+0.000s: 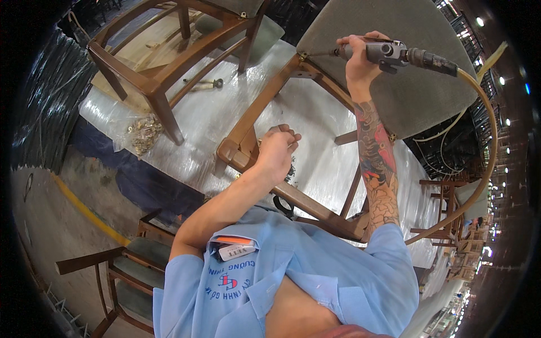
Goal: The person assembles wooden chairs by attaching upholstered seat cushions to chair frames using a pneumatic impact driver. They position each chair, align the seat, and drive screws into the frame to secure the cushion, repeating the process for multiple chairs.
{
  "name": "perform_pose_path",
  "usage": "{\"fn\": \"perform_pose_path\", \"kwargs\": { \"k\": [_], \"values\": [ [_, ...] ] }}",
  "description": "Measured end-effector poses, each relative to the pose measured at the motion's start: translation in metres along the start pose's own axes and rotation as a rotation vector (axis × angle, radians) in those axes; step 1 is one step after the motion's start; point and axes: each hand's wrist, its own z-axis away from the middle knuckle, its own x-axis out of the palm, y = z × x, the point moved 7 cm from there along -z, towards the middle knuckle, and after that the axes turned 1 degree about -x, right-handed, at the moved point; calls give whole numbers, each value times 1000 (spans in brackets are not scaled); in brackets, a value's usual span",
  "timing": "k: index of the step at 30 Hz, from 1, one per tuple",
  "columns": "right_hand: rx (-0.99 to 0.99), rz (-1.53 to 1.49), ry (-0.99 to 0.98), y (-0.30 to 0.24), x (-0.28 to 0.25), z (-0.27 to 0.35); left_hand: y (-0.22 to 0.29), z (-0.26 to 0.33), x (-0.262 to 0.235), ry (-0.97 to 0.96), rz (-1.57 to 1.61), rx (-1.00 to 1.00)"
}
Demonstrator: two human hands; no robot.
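My right hand (pixel 360 62) is wrapped around a grey air screwdriver (pixel 389 53), which lies nearly level and points left. Its thin bit reaches the corner joint of a wooden chair frame (pixel 262 107), beside the grey padded panel (pixel 417 84) of the same chair. Whether a screw sits under the tip is too small to tell. Over the frame's near left part is my left hand (pixel 277 151), its fingers curled closed. What lies inside those fingers, if anything, is hidden.
An air hose (pixel 491 129) curves down on the right. Plastic film (pixel 203 124) covers the worktable. On it are a bag of small metal fittings (pixel 142 135), another air tool (pixel 205 84) and a second wooden chair (pixel 158 84). A dark-seated chair (pixel 143 265) stands at lower left.
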Motion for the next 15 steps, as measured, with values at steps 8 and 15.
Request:
{"fn": "perform_pose_path", "kwargs": {
  "k": [8, 15],
  "values": [
    [156, -149, 41, 16, 13, 15, 2, 9, 13, -98, -49, -18],
    [127, -61, -23, 17, 17, 17, 6, 13, 16, -103, -11, -24]
  ]
}}
